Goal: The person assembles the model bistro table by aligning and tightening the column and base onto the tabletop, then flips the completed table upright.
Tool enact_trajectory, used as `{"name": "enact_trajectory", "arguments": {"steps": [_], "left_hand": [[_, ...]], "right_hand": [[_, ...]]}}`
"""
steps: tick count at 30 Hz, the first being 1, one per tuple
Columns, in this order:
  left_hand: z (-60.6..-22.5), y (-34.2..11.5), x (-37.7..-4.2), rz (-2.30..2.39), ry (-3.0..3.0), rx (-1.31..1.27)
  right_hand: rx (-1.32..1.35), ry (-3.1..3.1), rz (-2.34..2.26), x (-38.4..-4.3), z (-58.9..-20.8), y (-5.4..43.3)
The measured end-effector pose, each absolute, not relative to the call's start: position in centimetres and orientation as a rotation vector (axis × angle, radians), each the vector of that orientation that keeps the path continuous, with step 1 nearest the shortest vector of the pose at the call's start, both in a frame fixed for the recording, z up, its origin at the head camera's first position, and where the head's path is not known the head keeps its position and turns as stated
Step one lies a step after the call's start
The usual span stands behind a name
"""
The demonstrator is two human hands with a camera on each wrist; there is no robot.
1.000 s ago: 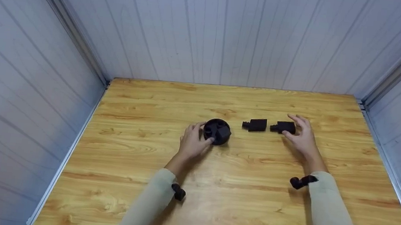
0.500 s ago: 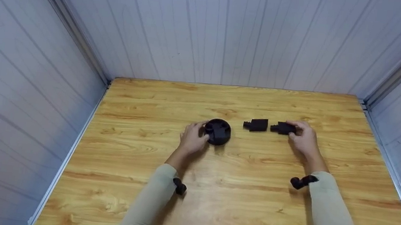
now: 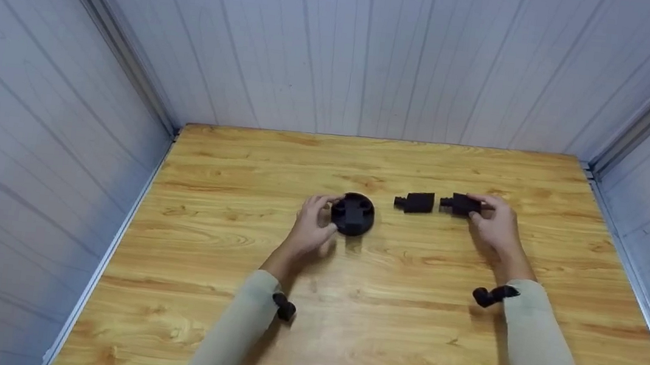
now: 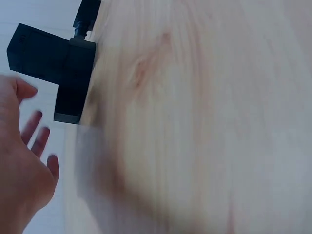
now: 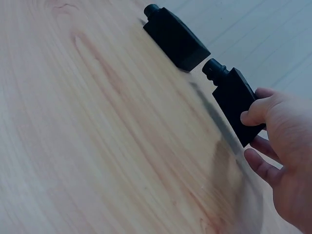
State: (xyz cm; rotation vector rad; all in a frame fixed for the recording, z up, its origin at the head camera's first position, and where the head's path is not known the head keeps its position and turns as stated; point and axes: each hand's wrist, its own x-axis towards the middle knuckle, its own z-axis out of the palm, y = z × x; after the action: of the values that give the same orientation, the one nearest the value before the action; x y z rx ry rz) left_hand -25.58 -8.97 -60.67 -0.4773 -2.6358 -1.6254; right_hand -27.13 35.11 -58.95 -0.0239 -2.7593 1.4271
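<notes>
A round black base (image 3: 366, 205) with round sockets lies mid-table in the head view. From it a square-sided black block (image 4: 36, 51) rises in the left wrist view. My left hand (image 3: 311, 227) is at the base's left edge; in its wrist view the fingers (image 4: 41, 141) are spread loosely, apart from base and block. My right hand (image 3: 497, 226) pinches another black block with a ridged round neck (image 5: 236, 105) between thumb and fingers, slightly above the table, its neck toward the left. A similar black necked block (image 3: 419, 202) lies just left of it.
The wood-grain table (image 3: 382, 324) is bounded by a pale panel wall (image 3: 340, 49) at the back and further panels at both sides. Small black devices (image 3: 489, 296) are strapped at both wrists, over pale sleeves (image 3: 544, 354).
My right fingers have closed on the right-hand necked block and raised it slightly. The block in the base has turned and sits nearer its centre; my left hand has loosened from the base.
</notes>
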Motion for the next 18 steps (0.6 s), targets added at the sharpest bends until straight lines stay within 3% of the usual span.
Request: {"name": "enact_trajectory", "arguments": {"steps": [6,18], "left_hand": [[-59.6,-8.6,-24.9,-1.590,-2.602,-0.741],[-59.1,-9.1,-25.4,-1.566,-2.634,-0.774]], "right_hand": [[-0.002,-2.738,1.413,-27.1,-58.2,34.8],[0.056,-2.639,1.410,-26.4,-57.9,34.2]]}}
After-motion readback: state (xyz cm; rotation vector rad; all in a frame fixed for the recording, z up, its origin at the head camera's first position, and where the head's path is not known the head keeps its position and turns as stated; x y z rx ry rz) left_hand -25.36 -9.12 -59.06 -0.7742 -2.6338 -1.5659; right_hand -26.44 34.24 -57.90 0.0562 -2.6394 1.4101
